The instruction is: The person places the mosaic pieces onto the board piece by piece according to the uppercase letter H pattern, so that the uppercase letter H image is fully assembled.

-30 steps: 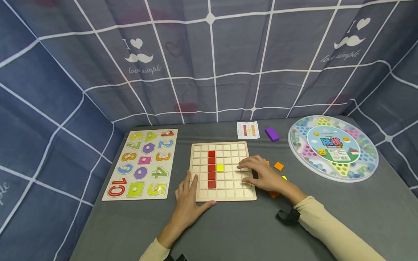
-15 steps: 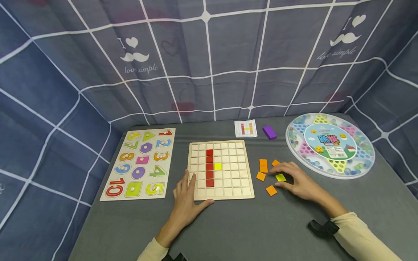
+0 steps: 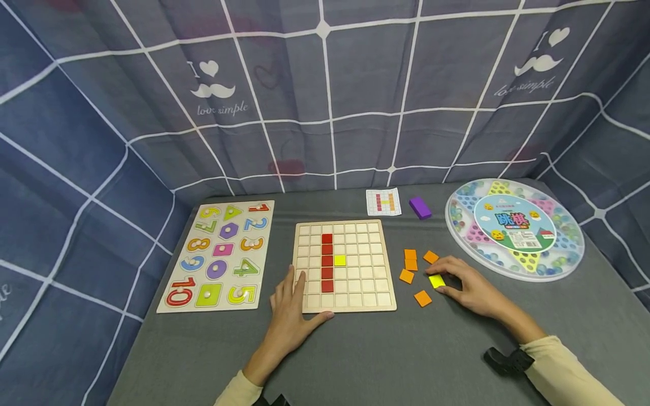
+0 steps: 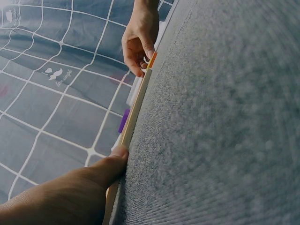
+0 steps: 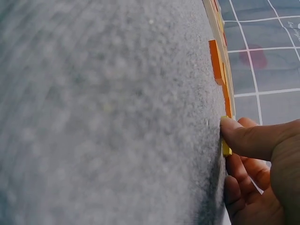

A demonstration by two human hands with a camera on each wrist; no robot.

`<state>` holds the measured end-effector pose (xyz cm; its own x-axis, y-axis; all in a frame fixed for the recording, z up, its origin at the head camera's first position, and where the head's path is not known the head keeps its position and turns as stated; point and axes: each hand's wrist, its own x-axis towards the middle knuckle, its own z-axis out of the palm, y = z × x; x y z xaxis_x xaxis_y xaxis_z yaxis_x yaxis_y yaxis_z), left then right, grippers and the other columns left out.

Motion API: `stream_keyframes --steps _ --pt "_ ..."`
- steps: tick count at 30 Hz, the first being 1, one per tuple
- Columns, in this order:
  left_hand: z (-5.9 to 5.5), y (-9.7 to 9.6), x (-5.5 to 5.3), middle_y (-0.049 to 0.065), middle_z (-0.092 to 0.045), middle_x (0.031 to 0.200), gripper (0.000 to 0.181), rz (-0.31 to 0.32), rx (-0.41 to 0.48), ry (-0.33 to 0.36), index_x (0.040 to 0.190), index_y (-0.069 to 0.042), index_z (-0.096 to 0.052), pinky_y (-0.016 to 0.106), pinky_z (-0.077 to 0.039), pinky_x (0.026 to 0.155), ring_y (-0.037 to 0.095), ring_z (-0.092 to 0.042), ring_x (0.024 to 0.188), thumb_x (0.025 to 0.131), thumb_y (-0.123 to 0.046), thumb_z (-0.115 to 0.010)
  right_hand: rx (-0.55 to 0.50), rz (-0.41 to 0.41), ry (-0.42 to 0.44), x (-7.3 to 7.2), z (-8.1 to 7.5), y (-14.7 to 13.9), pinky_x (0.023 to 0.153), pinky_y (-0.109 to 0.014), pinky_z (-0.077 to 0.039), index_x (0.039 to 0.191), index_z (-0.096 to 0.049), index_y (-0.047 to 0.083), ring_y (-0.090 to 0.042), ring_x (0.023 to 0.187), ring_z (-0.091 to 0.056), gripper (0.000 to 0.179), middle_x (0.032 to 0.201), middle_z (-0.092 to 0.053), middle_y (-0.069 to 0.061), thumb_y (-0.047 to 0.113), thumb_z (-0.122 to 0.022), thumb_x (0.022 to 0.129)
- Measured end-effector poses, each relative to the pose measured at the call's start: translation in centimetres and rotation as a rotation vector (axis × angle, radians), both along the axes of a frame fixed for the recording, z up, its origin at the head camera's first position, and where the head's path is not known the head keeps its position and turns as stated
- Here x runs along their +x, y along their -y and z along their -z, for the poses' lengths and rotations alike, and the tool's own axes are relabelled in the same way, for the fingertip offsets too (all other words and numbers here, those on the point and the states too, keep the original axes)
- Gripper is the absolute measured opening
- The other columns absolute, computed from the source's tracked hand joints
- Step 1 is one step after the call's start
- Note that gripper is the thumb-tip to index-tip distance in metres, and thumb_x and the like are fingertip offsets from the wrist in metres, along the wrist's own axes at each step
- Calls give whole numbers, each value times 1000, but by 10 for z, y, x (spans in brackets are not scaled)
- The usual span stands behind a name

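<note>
A wooden grid board (image 3: pixel 363 282) lies on the table with a column of red square tiles (image 3: pixel 327 260) in it. One yellow tile (image 3: pixel 339 260) sits in the cell right of the middle red one. At the board's front left corner rests my left hand (image 3: pixel 290 310), fingers fairly straight along the left edge and thumb on the front edge. Right of the board, my right hand (image 3: pixel 469 286) pinches a loose yellow square tile (image 3: pixel 437 281) between thumb and fingers; the thumb (image 5: pixel 251 138) presses on it in the right wrist view. Several orange tiles (image 3: pixel 422 298) lie nearby.
Behind the board are a printed pattern card (image 3: pixel 383 202) and a purple block (image 3: pixel 420 207). A number-and-shape puzzle board (image 3: pixel 215 256) lies at the left. A round game box (image 3: pixel 515 230) stands back right, near the grid-patterned curtain (image 3: pixel 365 141).
My right hand has moved from over the board's right side out to the loose tiles and taken hold of a yellow tile. My left hand has stayed at the board.
</note>
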<state>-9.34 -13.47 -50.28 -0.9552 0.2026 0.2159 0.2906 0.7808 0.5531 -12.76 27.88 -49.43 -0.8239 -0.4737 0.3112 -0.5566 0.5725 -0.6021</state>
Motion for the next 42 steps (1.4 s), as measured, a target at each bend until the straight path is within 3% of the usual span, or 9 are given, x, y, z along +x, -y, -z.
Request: stream_keyframes --steps 5,14,42 --pt "1 0 1 25 -16 160 108 4 2 -6 149 3 -36 50 -21 94 42 -30 135 70 -56 -81 -15 9 23 0 0 0 90 -9 -36 117 -67 12 -4 106 -53 46 116 -61 2 -7 -77 77" --pt "1 -1 1 27 -16 160 108 14 17 -12 149 4 -35 50 -20 93 43 -29 135 71 -54 -82 -23 11 36 -1 -1 1 96 -6 -31 117 -67 12 -3 110 -52 43 116 -61 2 -5 -76 79" --pt "0 0 1 25 -16 160 108 7 1 1 150 2 -34 50 -20 94 42 -28 136 71 -56 -81 6 21 40 -1 0 2 97 -6 -29 117 -68 14 -6 111 -51 40 116 -59 2 -2 -75 81"
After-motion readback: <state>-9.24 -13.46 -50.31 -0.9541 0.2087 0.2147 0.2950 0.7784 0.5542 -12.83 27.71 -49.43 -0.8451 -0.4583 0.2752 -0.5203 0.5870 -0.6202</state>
